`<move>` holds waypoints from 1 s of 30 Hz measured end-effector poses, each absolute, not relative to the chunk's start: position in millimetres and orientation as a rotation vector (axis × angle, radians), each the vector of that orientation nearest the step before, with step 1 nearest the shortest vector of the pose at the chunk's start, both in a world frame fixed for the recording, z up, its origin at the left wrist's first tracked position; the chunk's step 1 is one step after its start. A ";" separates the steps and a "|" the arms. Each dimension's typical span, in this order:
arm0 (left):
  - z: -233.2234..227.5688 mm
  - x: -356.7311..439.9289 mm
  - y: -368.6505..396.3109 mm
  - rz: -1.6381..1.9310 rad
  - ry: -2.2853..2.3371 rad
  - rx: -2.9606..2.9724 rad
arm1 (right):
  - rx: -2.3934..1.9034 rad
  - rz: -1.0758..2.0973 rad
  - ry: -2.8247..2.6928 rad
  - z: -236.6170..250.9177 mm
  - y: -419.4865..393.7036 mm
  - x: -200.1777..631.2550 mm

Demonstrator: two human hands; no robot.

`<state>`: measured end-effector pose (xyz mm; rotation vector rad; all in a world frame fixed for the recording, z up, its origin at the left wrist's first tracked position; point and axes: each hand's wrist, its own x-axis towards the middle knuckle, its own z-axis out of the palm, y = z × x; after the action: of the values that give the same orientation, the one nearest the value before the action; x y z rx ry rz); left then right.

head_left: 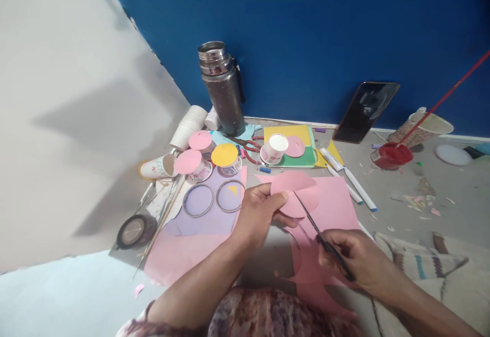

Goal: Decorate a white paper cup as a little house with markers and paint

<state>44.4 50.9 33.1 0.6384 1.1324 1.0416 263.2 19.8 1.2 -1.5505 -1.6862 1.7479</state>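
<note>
My left hand [260, 209] pinches a pink paper circle [296, 184] by its left edge, thumb on top. In my right hand [354, 258] is a pair of scissors [312, 219], fingers wrapped round the dark handles. The blades lie over the circle with their tip near its middle; I cannot tell whether they are cutting through it. Beneath both hands lies a pink paper sheet [337, 199] with a curved cut-out. To the left stand small paper cups topped with a yellow disc [224, 154] and pink discs [187, 162].
A steel flask [224, 92] stands against the blue wall, beside stacked white cups [189, 125]. Two metal rings [198, 200] lie on purple paper. Tape [133, 231] is at left. Markers [360, 189], a phone [365, 112] and a red pot [391, 155] are to the right.
</note>
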 end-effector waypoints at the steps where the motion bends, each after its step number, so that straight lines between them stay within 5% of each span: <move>1: 32.0 44.1 50.8 1.040 1.125 0.638 | -1.555 1.744 -1.685 2.3 19.6 262.2; 30: 24.9 42.8 51.2 0.952 0.966 0.479 | -1.506 1.836 -1.598 -9.6 9.4 263.3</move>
<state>42.8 51.2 24.9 0.4794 0.9665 0.9522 263.3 9.4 -9.6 -1.5058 -1.5983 1.8363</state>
